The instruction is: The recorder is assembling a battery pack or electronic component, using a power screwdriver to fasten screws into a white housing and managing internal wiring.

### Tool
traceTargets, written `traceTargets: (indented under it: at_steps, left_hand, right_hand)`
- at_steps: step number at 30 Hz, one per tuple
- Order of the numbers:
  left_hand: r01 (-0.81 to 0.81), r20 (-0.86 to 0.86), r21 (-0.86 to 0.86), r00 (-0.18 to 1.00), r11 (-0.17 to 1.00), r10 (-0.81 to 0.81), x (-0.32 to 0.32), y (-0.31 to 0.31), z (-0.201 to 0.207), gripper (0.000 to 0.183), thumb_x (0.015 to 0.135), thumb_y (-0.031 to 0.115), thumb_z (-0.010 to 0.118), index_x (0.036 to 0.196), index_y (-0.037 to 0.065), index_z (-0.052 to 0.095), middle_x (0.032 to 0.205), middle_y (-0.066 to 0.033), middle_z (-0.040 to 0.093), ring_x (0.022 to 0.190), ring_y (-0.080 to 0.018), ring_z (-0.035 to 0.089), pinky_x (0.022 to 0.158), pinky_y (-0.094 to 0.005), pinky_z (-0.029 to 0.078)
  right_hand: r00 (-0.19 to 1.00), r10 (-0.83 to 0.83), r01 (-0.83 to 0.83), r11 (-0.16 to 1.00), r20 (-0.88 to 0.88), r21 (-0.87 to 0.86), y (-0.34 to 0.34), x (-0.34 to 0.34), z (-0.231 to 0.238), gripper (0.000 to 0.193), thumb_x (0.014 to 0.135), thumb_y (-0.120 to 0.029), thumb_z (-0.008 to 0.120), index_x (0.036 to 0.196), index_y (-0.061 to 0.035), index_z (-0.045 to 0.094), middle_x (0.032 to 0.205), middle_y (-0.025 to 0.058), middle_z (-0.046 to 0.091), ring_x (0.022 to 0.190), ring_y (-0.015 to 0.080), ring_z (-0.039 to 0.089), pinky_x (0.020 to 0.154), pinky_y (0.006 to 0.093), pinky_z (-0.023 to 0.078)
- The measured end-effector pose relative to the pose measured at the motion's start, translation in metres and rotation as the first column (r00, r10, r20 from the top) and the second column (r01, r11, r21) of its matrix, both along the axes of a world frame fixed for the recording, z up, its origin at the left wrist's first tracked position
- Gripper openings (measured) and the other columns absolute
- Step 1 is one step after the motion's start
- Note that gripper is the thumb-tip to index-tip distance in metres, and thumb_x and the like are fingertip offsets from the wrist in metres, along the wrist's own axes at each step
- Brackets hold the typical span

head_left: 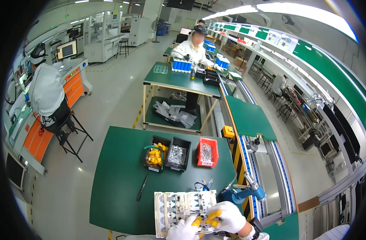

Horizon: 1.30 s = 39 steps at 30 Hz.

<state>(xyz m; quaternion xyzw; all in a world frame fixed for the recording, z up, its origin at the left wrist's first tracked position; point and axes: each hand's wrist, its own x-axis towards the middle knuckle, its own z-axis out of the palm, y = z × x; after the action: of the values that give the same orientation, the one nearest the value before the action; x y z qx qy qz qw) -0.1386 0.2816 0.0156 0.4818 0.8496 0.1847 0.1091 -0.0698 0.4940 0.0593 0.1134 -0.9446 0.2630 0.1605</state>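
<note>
A white plate-like fixture (163,208) with rows of grey round and curved shapes lies at the near edge of the green table. My left hand (183,231), in a white glove, rests over its lower edge with fingers curled in. From the right comes my right hand (230,218), also gloved, its fingers bent together just above the fixture. Yellow shows at the fingertips of both; whether it is finger covers or small pieces cannot be told. What the fingers pinch, if anything, is hidden. Thin metal rods (187,213) lie across the fixture's middle.
Beyond the fixture stand a black bin of yellow pieces (155,155), a black bin of metal screws (177,155) and a red bin of metal parts (207,152). A dark pen-like tool (142,187) lies left. A blue powered tool (239,195) is close right, beside the conveyor (267,168). A co-worker (193,50) stands ahead.
</note>
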Motion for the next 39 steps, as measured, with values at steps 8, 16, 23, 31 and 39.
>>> traceTargets:
  at_steps: [8, 16, 23, 31, 39]
  left_hand:
    - [-0.079, 0.192, 0.110, 0.980, 0.991, 0.057, 0.001, -0.003, 0.006, 0.050, 0.079, 0.038, 0.074, 0.123, 0.016, 0.064, 0.113, -0.0086, 0.063, 0.083, -0.0329, 0.065, 0.065, -0.0477, 0.056]
    - [0.049, 0.003, 0.172, 0.999, 0.984, -0.050, -0.005, -0.012, 0.000, 0.026, 0.075, 0.031, 0.075, 0.093, 0.012, 0.075, 0.129, -0.0010, 0.058, 0.085, -0.0227, 0.063, 0.063, -0.0387, 0.059]
    - [0.072, 0.008, 0.151, 0.997, 0.986, -0.074, -0.005, -0.012, 0.005, 0.022, 0.075, 0.028, 0.074, 0.088, 0.009, 0.074, 0.131, -0.0019, 0.055, 0.084, -0.0229, 0.063, 0.062, -0.0390, 0.059]
    - [0.066, 0.068, 0.111, 0.995, 0.992, -0.073, -0.003, -0.008, -0.006, 0.020, 0.076, 0.026, 0.073, 0.086, 0.009, 0.075, 0.133, -0.0016, 0.056, 0.085, -0.0240, 0.064, 0.065, -0.0390, 0.060]
    - [0.063, 0.039, 0.173, 0.997, 0.983, -0.070, -0.007, -0.013, 0.000, 0.019, 0.077, 0.023, 0.071, 0.090, 0.010, 0.073, 0.135, -0.0031, 0.056, 0.088, -0.0248, 0.065, 0.067, -0.0395, 0.061]
  right_hand:
    - [0.590, -0.747, 0.802, 0.498, 0.307, -0.330, 0.114, 0.093, -0.109, 0.036, 0.084, -0.020, 0.083, 0.109, -0.0020, 0.064, 0.093, 0.0063, 0.068, 0.084, 0.0162, 0.064, 0.076, 0.0302, 0.053]
    - [0.964, -0.136, 0.252, 0.739, 0.227, -0.625, 0.128, 0.001, -0.051, 0.024, 0.098, -0.010, 0.059, 0.120, -0.0018, 0.063, 0.108, 0.0120, 0.070, 0.107, 0.0225, 0.067, 0.092, 0.0334, 0.053]
    - [0.652, -0.200, 0.045, 0.973, 0.731, 0.225, 0.022, -0.016, 0.086, 0.028, 0.094, -0.028, 0.064, 0.113, -0.0072, 0.066, 0.087, 0.0186, 0.069, 0.078, 0.0342, 0.069, 0.070, 0.0388, 0.055]
    - [0.298, -0.313, -0.125, 0.924, 0.902, 0.362, -0.015, -0.018, 0.118, 0.041, 0.086, -0.044, 0.063, 0.100, -0.0072, 0.073, 0.094, 0.0162, 0.073, 0.087, 0.0359, 0.069, 0.081, 0.0395, 0.057]
    - [0.188, -0.522, -0.002, 0.847, 0.832, 0.532, -0.032, -0.037, 0.116, 0.043, 0.080, -0.047, 0.063, 0.100, -0.0101, 0.075, 0.096, 0.0168, 0.074, 0.089, 0.0372, 0.070, 0.082, 0.0398, 0.057]
